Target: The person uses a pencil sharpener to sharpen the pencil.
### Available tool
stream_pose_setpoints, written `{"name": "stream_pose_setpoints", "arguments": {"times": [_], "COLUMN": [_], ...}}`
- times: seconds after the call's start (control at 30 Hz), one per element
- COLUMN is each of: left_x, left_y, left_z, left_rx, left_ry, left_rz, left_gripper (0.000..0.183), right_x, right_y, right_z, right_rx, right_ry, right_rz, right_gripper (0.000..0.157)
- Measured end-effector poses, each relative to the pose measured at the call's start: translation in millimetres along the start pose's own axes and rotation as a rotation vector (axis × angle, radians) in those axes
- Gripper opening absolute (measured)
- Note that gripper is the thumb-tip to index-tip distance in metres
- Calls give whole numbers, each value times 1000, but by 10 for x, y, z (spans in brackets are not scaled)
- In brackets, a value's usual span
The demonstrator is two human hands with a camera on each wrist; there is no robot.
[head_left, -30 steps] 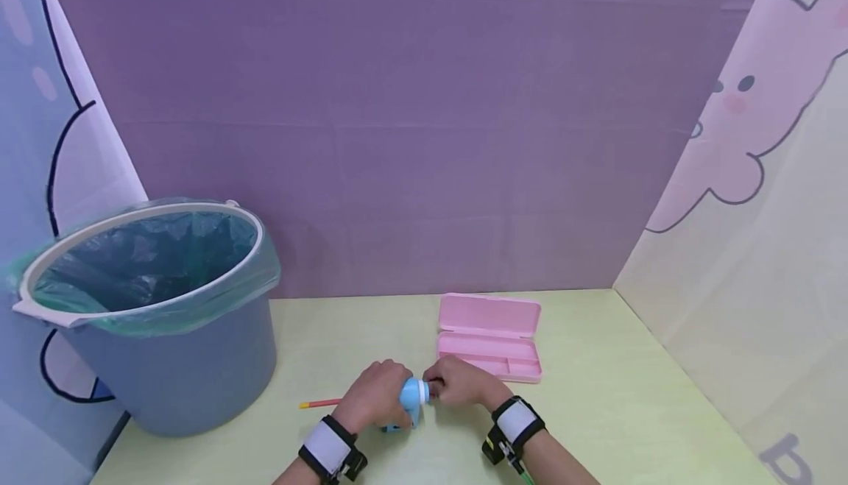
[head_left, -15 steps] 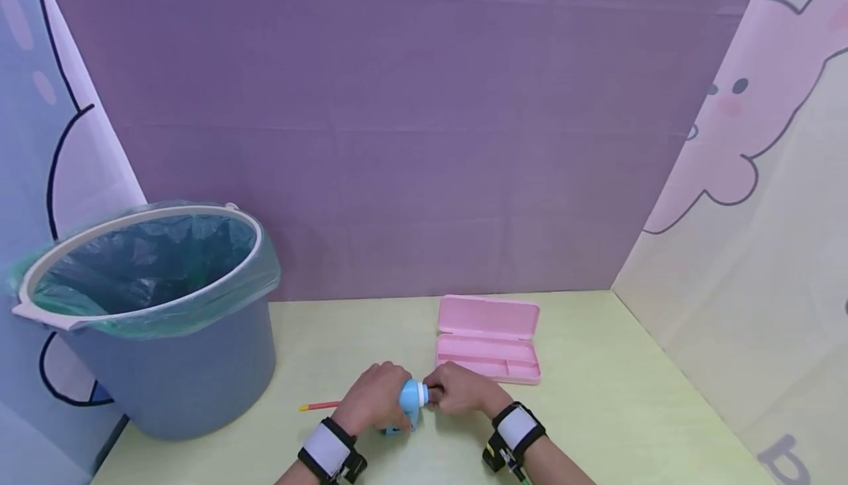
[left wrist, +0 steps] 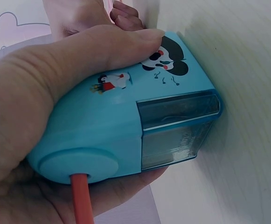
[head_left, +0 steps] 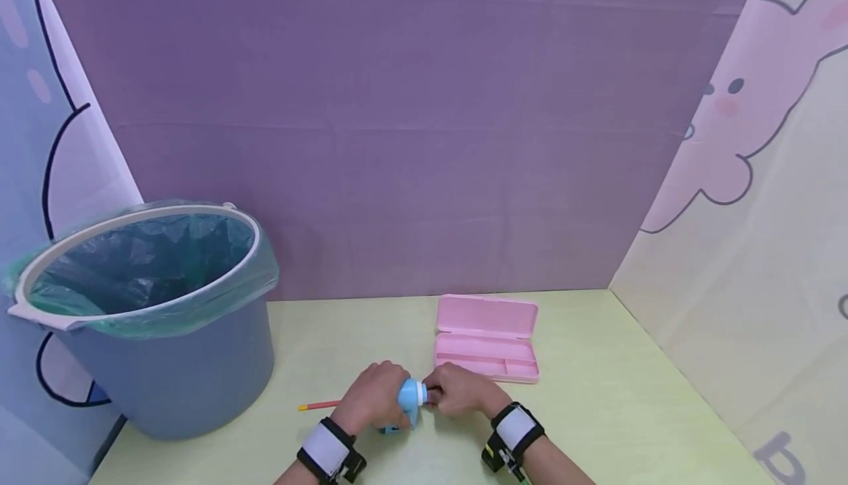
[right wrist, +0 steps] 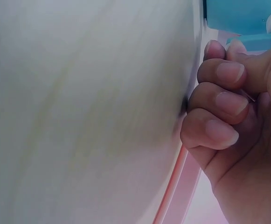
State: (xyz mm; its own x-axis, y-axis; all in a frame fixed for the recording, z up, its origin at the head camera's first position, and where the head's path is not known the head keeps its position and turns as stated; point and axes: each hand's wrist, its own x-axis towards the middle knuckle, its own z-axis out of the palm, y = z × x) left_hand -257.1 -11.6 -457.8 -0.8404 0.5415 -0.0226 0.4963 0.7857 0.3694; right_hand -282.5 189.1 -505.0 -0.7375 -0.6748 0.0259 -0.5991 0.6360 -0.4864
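A light-blue crank pencil sharpener (head_left: 408, 397) with a cartoon panda and a clear shavings drawer lies on its side on the table. My left hand (head_left: 375, 397) grips its body, the thumb across the printed face in the left wrist view. A red pencil (left wrist: 82, 198) is inserted in the round front of the sharpener and points left in the head view, showing a yellow end. At the opposite end, my right hand (head_left: 464, 388) has its fingers curled and pinches the blue crank handle (right wrist: 253, 43); its knob is hidden by the fingers.
Just behind the right hand, a pink pencil case (head_left: 489, 317) lies with its lid raised and its compartments facing up. To the left stands a large blue-grey bin (head_left: 192, 374) with a green bag liner. A purple backdrop (head_left: 411, 139) rises behind the table.
Both hands keep their hold on the sharpener, in nearly the same place. The head view has shifted very slightly; no turn of the crank can be made out.
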Motion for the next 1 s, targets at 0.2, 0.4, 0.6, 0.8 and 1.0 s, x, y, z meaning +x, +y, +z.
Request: {"name": "stream_pose_setpoints", "arguments": {"times": [0.2,0.4,0.6,0.8,1.0], "left_x": [-1,-2,-5,5,-11], "left_y": [-13,-2,7,-10,12], "left_z": [3,-5,8,19,14], "left_rx": [-1,-4,6,10,-7], "left_ry": [15,16,19,31,19], "left_rz": [5,-5,-14,-9,-33], "left_gripper": [39,40,41,41,39], "right_x": [-8,-32,-84,-122,-168], "right_y": [-19,-43,-93,-104,-98], "right_z": [-10,-14,0,28,59], "right_rx": [-36,-42,-55,-75,-71], "right_ry": [-22,-22,-7,10,11], "right_rz": [-7,-2,-15,-32,-104], "right_gripper": [19,19,20,22,23]}}
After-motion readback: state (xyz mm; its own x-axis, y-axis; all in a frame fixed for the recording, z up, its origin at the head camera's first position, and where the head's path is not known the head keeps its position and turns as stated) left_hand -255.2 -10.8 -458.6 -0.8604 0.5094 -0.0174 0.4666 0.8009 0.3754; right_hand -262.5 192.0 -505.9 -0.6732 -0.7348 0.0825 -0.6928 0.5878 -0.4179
